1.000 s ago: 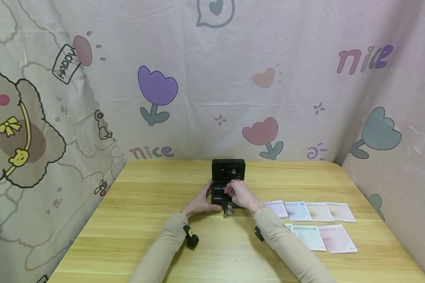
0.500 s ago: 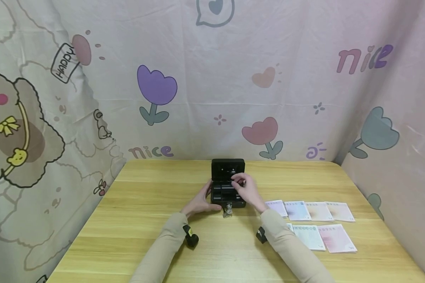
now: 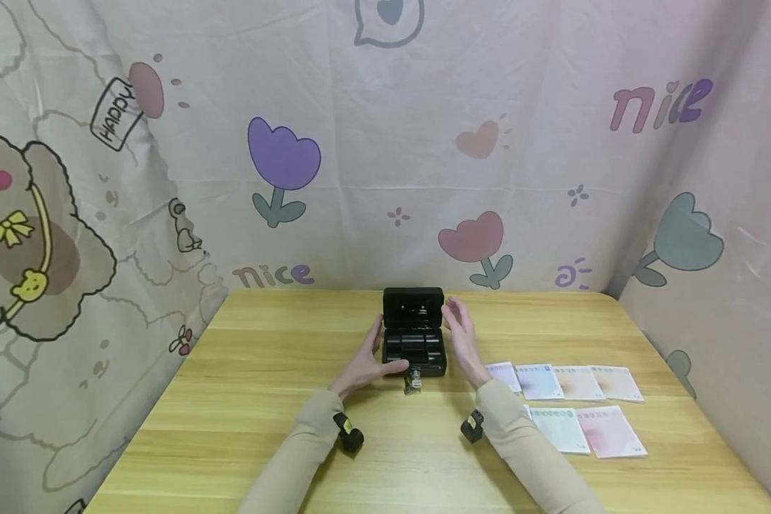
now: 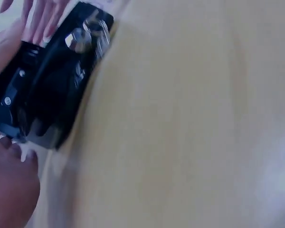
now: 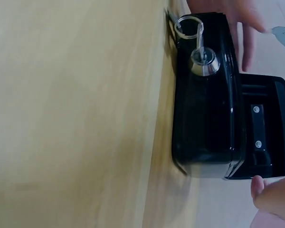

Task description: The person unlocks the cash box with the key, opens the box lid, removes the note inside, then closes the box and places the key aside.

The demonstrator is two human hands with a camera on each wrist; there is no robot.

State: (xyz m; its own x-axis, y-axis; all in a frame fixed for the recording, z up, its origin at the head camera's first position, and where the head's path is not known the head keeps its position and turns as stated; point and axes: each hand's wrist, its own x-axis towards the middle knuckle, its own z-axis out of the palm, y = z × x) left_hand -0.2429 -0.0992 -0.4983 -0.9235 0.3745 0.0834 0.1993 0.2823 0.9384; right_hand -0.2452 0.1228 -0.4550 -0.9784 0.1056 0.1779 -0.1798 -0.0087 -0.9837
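Observation:
A small black cash box (image 3: 414, 357) stands on the table with its lid (image 3: 413, 308) raised and its divided inner tray showing. A metal lock (image 5: 205, 62) sits in its front, and a key hangs there on a ring (image 5: 189, 27). Along the box's left side lies my left hand (image 3: 364, 365), fingers extended toward the lid and thumb stretched over the front left corner. My right hand (image 3: 465, 346) is raised at the right edge of the lid, its fingers loosely extended. In the right wrist view, my thumb (image 5: 259, 186) is right at the lid's corner.
Stacks of play banknotes lie in two rows to the right, among them a blue stack (image 3: 540, 382) and a pink stack (image 3: 612, 432). My right forearm partly covers the nearest ones. A patterned cloth (image 3: 373, 143) hangs behind the table (image 3: 283, 335).
My right hand has come out of the box's tray and moved up and right to the lid's edge. My left hand has slid slightly up along the box's side.

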